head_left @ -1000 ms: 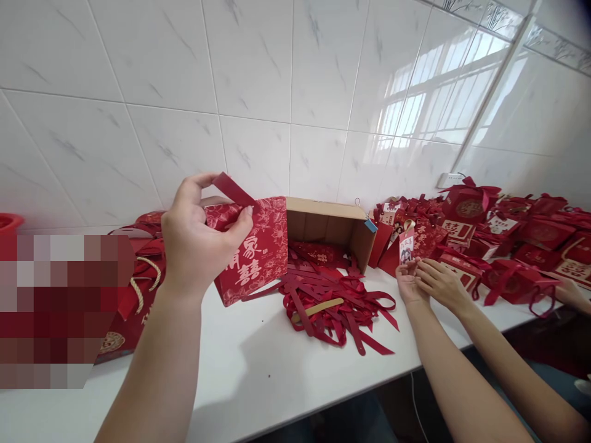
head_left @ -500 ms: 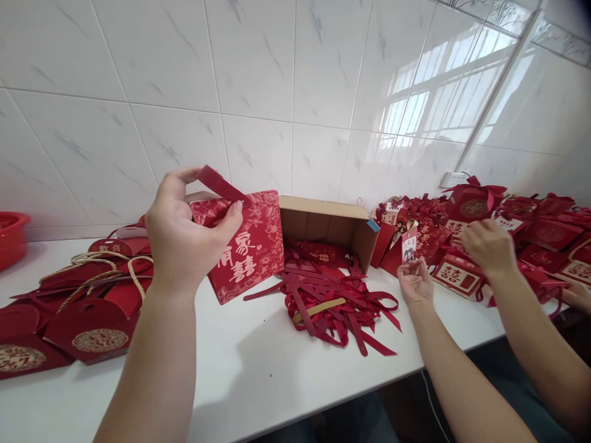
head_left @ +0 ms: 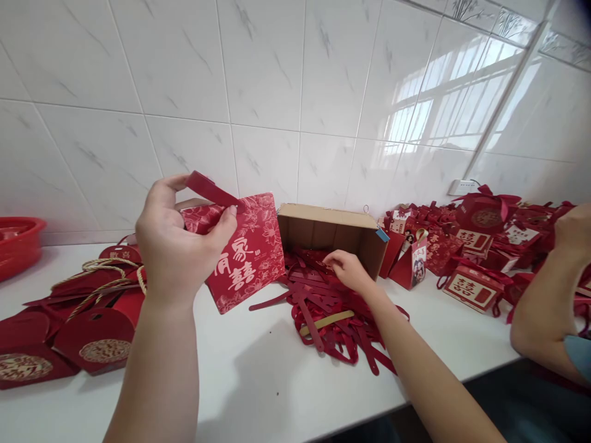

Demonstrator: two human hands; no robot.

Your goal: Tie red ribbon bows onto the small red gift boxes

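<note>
My left hand holds up a red gift box printed with pale flowers and white characters, and a dark red strap lies between its thumb and fingers. My right hand is open, fingers loosely bent and apart, above the back of a pile of dark red strips and ribbons. A gold strip lies on this pile. Behind it a cardboard box lies with its opening facing me, more red pieces inside.
Red boxes with rope handles stand at the left, near a red basin. A small box with a photo and many red boxes fill the right. Another person's arm reaches in there. A tiled wall is behind.
My right hand has left the small photo box and moved left to the strip pile. The other person's arm has shifted right. My left hand still holds the red box and strap.
</note>
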